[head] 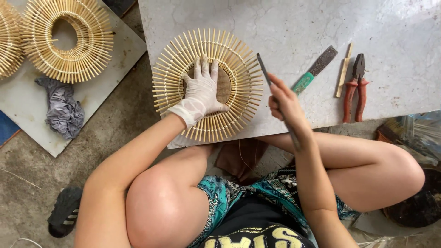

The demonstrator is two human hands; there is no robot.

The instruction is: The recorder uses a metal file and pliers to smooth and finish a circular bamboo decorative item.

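At far left, a grey board (98,87) on the concrete floor carries a finished bamboo ring (69,39) and a crumpled grey cloth (64,110), well apart from the work. A dark sandal (64,211) lies on the floor below them. The round bamboo-stick frame (209,85) lies flat on the pale stone slab (294,27), its lower rim close to the slab's near edge. The gloved left hand (202,94) presses on the frame's centre, fingers spread. Just right of the frame, the bare right hand (285,103) pinches a thin metal blade (265,73), its tip near the frame's right rim. Further right lie a green-handled file (314,71), a bamboo strip (343,71) and red-handled pliers (356,87), with open slab beyond them.
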